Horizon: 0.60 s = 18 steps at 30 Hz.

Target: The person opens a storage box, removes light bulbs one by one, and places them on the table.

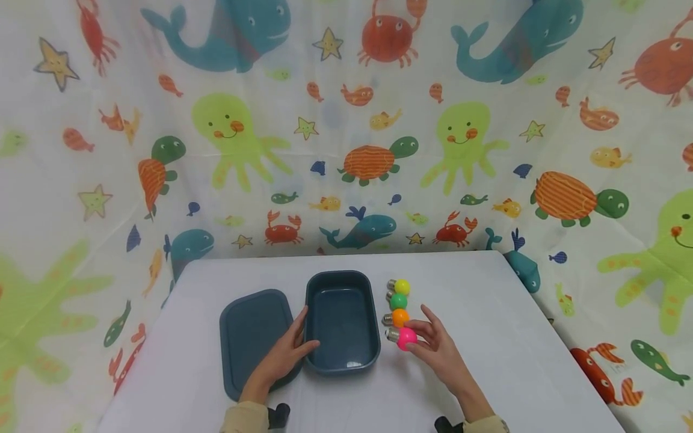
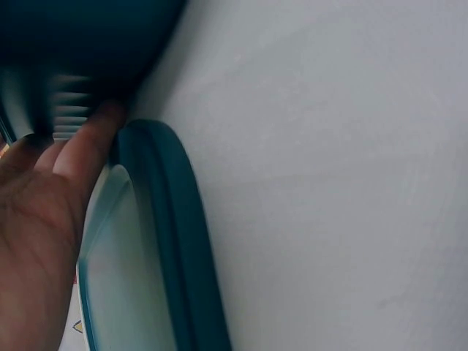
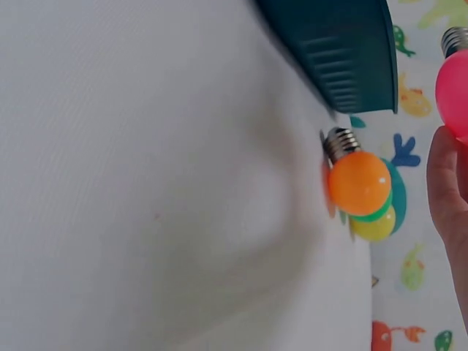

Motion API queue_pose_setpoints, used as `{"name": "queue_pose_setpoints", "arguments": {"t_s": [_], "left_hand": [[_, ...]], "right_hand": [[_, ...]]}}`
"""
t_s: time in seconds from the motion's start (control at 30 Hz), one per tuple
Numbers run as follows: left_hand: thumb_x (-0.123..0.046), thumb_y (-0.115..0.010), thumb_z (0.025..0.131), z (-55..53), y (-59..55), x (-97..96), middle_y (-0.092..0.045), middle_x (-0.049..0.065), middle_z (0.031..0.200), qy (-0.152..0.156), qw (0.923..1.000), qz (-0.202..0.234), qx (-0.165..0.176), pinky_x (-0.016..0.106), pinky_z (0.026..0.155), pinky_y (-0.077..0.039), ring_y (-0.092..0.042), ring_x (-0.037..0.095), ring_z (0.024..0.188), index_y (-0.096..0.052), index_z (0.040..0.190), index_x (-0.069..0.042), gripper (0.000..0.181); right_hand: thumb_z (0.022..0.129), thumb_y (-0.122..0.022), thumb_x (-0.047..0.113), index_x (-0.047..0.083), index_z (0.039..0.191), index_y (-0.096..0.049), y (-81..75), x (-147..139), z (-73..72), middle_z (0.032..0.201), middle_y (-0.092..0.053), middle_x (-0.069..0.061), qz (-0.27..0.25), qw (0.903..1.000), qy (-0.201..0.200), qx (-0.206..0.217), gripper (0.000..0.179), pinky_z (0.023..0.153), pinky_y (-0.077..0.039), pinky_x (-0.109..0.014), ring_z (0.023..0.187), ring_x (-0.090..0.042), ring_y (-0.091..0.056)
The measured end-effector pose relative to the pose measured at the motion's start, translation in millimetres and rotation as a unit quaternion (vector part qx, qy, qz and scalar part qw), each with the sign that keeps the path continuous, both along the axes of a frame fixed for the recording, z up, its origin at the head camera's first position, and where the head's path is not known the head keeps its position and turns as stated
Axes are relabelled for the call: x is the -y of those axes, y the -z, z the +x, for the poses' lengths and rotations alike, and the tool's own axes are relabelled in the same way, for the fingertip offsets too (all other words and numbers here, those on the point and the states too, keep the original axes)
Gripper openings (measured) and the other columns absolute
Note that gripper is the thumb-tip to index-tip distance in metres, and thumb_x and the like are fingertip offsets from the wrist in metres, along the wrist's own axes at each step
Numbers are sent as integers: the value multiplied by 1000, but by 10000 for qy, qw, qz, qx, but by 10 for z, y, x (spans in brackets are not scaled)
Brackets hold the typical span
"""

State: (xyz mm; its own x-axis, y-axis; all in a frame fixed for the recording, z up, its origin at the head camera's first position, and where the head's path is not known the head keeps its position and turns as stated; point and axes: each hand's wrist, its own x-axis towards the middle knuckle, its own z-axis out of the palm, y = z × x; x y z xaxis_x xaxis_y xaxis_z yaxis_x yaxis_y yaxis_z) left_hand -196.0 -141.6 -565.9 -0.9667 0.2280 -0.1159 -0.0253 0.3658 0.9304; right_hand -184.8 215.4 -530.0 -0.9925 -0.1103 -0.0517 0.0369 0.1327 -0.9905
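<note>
My right hand (image 1: 436, 346) pinches a pink light bulb (image 1: 406, 339) between thumb and fingers, its metal screw base toward the container. In the right wrist view the pink bulb (image 3: 455, 91) hangs above the white table surface. Beyond it lie an orange bulb (image 1: 400, 318), a green bulb (image 1: 398, 301) and a yellow bulb (image 1: 402, 287) in a row, bases pointing left. With fingers extended, my left hand (image 1: 286, 355) rests against the left side of a dark blue rectangular container (image 1: 375, 337). Only its outer wall (image 2: 80, 44) shows in the left wrist view.
A dark blue lid (image 1: 249, 343) lies flat left of the container, partly under my left forearm. The white-covered table (image 1: 514, 337) extends to the right of the bulbs. Behind it hangs a curtain (image 1: 325, 150) printed with sea animals.
</note>
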Motion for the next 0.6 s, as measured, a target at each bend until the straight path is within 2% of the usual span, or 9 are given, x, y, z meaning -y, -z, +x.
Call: {"name": "queue_pose_setpoints", "arguments": {"t_s": [0.37,0.6], "left_hand": [[-31,-69,92,-16,-17,-11,-10,10,163,-7,10000,64,37,48,116,-23,-19,31,147,-10,158,-28,88],[-32,-69,92,-10,-7,-18,-11,7,164,-63,9999,36,121,47,116,-23,-19,28,147,-11,158,-31,88]], "right_hand": [[84,-78,15,20,155,-21,86,-161,-29,131,-58,-13,48,9998,-120,-179,92,97,-48,-22,126,-28,-53],[84,-78,15,19,156,-21,162,-193,-66,132,-58,-13,126,9995,-150,-245,91,98,-47,-23,126,-28,-53]]}}
